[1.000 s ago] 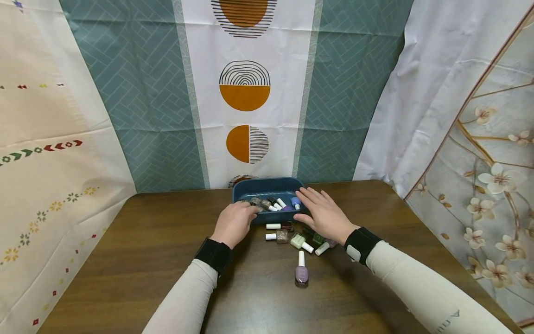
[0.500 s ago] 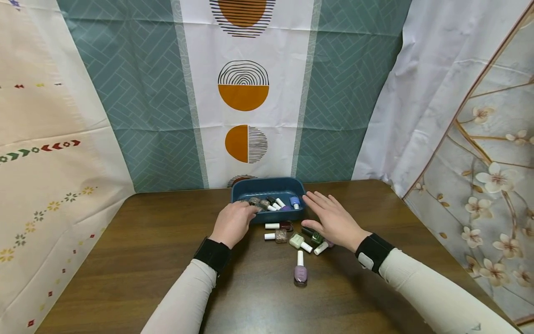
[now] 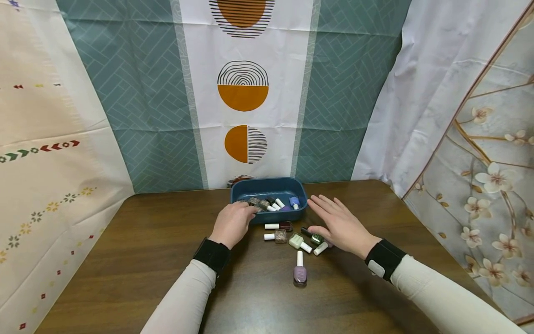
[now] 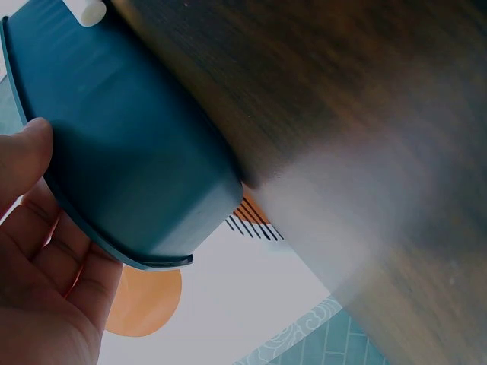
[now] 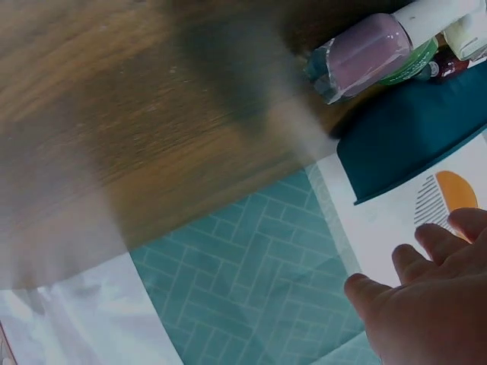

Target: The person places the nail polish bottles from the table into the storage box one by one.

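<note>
My left hand (image 3: 231, 223) grips the rim of a dark blue plastic bin (image 3: 267, 184) at its near left corner. In the left wrist view, the thumb lies at the edge of the bin's wall (image 4: 137, 144), with fingers curled beneath the rim. To the right of the bin, my right hand (image 3: 342, 226) hovers palm down with fingers spread, holding nothing. Partly under it lie a dark green nail polish bottle (image 3: 317, 239) and a mauve one (image 5: 365, 55), clearer in the right wrist view. Inside the bin are several polish bottles, among them a blue one (image 3: 294, 202).
On the wooden table (image 3: 137, 260), in front of the bin, lie a dark red bottle (image 3: 286, 226), a glittery bottle (image 3: 281, 236) and a pale green bottle (image 3: 296, 240). Nearer stands a lavender bottle (image 3: 300, 275). A patterned curtain (image 3: 342, 93) hangs behind the table.
My right hand has drawn away from the bin's right front corner, toward the right and slightly nearer. The left hand keeps its place on the rim; the bottles have not moved.
</note>
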`<state>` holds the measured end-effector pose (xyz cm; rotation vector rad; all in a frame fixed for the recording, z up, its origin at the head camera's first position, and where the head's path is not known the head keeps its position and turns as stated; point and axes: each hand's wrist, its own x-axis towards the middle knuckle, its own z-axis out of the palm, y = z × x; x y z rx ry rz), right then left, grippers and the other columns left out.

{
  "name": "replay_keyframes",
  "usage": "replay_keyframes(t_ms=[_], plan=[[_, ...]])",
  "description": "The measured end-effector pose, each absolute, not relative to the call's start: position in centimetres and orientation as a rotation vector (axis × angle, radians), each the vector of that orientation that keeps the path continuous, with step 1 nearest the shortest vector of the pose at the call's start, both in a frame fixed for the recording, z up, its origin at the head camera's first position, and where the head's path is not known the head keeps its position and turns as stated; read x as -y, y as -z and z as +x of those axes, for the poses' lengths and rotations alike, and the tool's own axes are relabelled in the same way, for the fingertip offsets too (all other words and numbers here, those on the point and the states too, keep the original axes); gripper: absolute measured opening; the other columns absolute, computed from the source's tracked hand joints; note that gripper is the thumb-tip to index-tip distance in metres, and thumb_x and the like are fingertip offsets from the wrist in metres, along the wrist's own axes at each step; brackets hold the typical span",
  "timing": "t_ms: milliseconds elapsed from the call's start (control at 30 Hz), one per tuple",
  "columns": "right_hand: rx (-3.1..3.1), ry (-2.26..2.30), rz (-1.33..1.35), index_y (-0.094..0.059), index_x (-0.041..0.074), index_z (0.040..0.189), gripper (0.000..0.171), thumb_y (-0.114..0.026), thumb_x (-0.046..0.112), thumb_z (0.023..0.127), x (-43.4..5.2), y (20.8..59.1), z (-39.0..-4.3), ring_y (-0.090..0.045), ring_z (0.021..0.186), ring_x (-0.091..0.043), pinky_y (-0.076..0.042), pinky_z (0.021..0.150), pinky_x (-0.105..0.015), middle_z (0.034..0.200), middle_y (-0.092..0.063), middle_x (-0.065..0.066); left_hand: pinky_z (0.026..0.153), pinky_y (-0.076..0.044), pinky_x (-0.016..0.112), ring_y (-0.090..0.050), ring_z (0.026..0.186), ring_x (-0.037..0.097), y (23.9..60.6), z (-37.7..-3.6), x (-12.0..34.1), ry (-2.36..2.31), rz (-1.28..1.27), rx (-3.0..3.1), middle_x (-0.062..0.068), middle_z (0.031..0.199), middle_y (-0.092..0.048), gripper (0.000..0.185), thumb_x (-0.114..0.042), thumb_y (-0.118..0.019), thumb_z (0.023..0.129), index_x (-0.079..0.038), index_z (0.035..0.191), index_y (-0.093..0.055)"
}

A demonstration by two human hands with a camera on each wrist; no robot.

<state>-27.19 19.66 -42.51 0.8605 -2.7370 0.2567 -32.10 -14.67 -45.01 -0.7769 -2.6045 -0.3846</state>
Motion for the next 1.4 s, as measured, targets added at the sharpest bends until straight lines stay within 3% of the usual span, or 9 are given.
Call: replay_keyframes(t_ms=[667, 1033, 1400], plan=[[2.743, -0.176, 0.932, -0.043, 0.005, 0.169, 0.086, -0.077, 0.048, 0.103, -21.8, 42.8, -25.5, -0.033, 0.163, -0.039, -0.023, 0.130, -0.065, 0.173, -0.043, -0.016, 0.092, -0.062, 0.044, -0.074, 0.095, 0.027, 44.9, -31.9, 14.7, 0.375, -0.759, 2.631, 0.005, 0.097, -0.077, 0.018, -0.009, -0.081, 0.102, -0.012, 0.119, -0.086], [2.672, -0.158, 1.013, -0.048, 0.003, 0.165, 0.089, -0.081, 0.051, 0.098, -22.7, 43.4, -25.2, -0.041, 0.159, -0.037, -0.029, 0.128, -0.063, 0.169, -0.048, -0.017, 0.093, -0.061, 0.046, -0.074, 0.095, 0.028, 44.8, -31.9, 14.6, 0.389, -0.767, 2.617, 0.006, 0.097, -0.077, 0.018, -0.008, -0.081, 0.101, -0.010, 0.119, -0.085], [2.712, -0.187, 1.066, -0.056, 0.001, 0.159, 0.085, -0.089, 0.044, 0.093, -23.7, 44.2, -24.8, -0.050, 0.152, -0.038, -0.037, 0.124, -0.063, 0.163, -0.056, -0.018, 0.092, -0.062, 0.046, -0.074, 0.095, 0.028, 44.7, -31.8, 14.5, 0.385, -0.771, 2.616, 0.006, 0.097, -0.078, 0.018, -0.008, -0.081, 0.102, -0.010, 0.119, -0.086]])
